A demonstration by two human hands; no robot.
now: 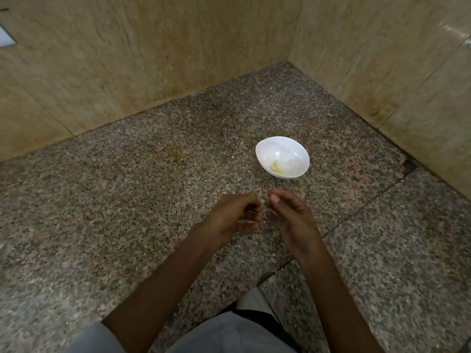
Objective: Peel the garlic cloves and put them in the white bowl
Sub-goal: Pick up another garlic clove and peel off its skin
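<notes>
Pinching a small, blurred clove (265, 209) between curled left hand (233, 215) and right hand (288, 216), above the counter (127, 187), near the bowl (258, 149) holding peeled cloves (276, 168). Could squirt loose under a hard nail pull on slippery skin and skitter off, missing the bowl.

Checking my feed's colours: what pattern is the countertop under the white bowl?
Speckled grey-brown granite countertop, clearest in the head view.
</notes>
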